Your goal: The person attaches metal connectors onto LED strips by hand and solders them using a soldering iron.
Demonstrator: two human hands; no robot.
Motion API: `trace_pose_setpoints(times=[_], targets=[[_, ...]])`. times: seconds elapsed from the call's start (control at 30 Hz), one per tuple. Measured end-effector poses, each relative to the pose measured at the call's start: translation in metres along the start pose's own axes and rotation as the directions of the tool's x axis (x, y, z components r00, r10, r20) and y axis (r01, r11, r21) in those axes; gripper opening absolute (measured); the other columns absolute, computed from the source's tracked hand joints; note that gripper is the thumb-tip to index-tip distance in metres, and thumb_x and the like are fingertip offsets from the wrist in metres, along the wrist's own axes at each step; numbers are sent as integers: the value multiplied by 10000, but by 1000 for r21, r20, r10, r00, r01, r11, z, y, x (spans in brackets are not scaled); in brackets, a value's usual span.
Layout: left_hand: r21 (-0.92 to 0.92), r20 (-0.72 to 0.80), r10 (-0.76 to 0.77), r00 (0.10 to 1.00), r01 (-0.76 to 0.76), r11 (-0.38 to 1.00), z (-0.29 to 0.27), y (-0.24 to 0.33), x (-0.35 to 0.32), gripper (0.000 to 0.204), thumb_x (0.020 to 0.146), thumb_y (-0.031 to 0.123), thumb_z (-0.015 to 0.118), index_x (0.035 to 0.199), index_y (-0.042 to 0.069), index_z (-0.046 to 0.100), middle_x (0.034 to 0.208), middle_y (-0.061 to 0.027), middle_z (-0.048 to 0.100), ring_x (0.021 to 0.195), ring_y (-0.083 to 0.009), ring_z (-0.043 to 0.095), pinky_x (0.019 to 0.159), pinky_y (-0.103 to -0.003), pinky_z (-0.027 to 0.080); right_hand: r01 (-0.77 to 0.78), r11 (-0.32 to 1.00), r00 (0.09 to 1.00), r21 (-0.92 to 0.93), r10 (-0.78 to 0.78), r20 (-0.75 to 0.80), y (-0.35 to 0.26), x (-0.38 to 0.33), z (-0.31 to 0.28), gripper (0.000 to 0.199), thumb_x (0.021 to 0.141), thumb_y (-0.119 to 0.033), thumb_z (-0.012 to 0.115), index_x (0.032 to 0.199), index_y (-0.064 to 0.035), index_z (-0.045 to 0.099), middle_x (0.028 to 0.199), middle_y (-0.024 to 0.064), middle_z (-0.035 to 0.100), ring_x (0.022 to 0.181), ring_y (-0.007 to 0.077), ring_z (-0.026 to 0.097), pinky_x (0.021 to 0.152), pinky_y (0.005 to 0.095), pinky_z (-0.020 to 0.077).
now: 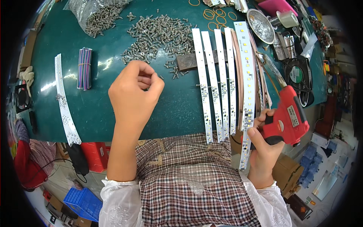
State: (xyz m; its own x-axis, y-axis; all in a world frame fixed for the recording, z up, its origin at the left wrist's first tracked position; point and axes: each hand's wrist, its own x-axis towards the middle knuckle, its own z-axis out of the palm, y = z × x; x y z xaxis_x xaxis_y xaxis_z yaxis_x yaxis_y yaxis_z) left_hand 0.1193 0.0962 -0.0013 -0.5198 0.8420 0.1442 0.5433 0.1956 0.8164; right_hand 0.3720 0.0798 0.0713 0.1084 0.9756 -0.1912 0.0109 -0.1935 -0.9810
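My left hand (pixel 132 90) is over the table with its fingers closed in a pinch. What lies between the fingertips, if anything, is too small to make out. A big pile of small metal parts (pixel 160 34), looking like short screws, spreads just beyond it. My right hand (pixel 264 155) is wrapped round a red soldering gun (pixel 290 117), its metal tip pointing up and away. The same hand grips a white LED strip board (pixel 247 87) by its lower part, thumb against the edge. Several similar LED boards (pixel 213 79) lie side by side to its left, overhanging the table's near edge.
A dark bar (pixel 187 62) lies beneath the row of boards. Another LED board (pixel 63 98) and a tied wire bundle (pixel 84 70) are at left. At right are a round metal dish (pixel 261 25), a solder spool (pixel 288 19) and a small black fan (pixel 298 75). Rubber bands (pixel 219 15) lie at the back.
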Motion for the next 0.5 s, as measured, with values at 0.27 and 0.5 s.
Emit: trace_pose_setpoints(times=[0.27,0.5], targets=[[-639,678,-142,721,674,371,7,24,-31,115,854,-8,644,968,-19,644,915,-141,697,788,-153,685,714,-263,586,-66,997,990,-34,70,126,9,8,33,447,788,131,676,1150,5,445,859,40,562,747,79,549,671,216,439],[-642,709,-154,688,720,264,17,27,-38,113,875,24,640,984,-4,637,955,-134,694,798,-137,686,721,-253,588,-89,996,980,-29,92,177,18,6,42,407,801,118,679,1113,-9,450,869,32,553,747,65,547,668,209,441]])
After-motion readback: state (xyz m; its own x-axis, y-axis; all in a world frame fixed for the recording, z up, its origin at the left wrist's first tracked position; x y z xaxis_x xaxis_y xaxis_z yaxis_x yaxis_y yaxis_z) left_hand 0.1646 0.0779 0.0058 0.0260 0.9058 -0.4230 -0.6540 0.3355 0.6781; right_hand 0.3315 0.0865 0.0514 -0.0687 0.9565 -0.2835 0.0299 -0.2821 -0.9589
